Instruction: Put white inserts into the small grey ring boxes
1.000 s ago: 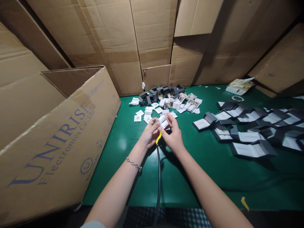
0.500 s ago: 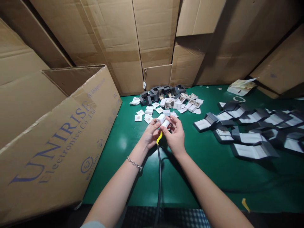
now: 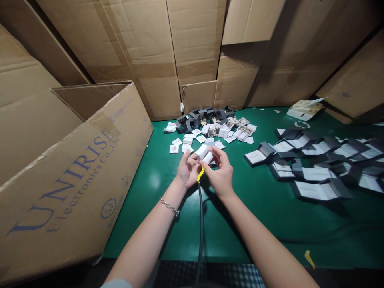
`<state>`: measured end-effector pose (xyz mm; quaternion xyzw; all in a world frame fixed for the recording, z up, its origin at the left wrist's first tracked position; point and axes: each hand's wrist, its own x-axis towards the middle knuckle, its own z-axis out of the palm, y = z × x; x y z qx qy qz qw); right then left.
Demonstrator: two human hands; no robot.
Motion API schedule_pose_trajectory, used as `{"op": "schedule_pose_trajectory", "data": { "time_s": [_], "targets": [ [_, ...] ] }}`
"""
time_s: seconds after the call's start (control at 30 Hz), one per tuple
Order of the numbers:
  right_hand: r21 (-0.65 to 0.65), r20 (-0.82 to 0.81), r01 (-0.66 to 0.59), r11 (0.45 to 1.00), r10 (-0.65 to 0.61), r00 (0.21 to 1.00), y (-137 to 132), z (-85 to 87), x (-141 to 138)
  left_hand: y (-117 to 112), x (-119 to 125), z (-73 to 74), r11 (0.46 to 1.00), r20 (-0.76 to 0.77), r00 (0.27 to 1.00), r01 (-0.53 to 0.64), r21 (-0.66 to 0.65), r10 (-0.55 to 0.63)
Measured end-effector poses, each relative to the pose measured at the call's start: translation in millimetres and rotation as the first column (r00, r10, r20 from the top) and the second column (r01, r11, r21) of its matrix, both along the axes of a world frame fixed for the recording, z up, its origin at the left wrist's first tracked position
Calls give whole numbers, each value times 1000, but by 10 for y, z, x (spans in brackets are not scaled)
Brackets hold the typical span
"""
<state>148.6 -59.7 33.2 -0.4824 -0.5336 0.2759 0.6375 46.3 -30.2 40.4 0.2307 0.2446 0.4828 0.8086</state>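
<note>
Above the green table (image 3: 258,224), my left hand (image 3: 186,171) and my right hand (image 3: 221,173) meet over a small white piece (image 3: 204,153). Both pinch it with curled fingers. A bracelet sits on my left wrist. Between the two hands rises a black cable (image 3: 200,224) with a yellow tip (image 3: 200,174). Just beyond the hands lies a heap of small white pieces (image 3: 210,134) and dark grey little boxes (image 3: 198,117).
A large open cardboard carton (image 3: 72,172) with blue print stands on the left. Flat cardboard sheets (image 3: 192,52) line the back. Several open dark boxes with white inserts (image 3: 315,168) lie on the right. A yellow scrap (image 3: 309,258) lies near the front edge.
The hands have stayed in place; the fingers have shifted a little on the white piece, with the left thumb lifted. The view moved slightly.
</note>
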Motion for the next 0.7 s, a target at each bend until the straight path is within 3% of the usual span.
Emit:
{"op": "schedule_pose_trajectory", "data": {
  "time_s": [0.13, 0.3, 0.7],
  "targets": [
    [45, 138, 20, 999, -26, 990, -13, 17, 29, -11, 7, 55, 999, 2, 1000, 31, 7, -31],
    [76, 272, 10, 997, -31, 962, -30, 51, 54, 1, -21, 2, 997, -8, 999, 32, -69, -32],
    [117, 310, -25, 993, -12, 951, 0, -4, 72, 32, -56, -21, 982, 55, 994, 107, -154, -99]
  ]
}}
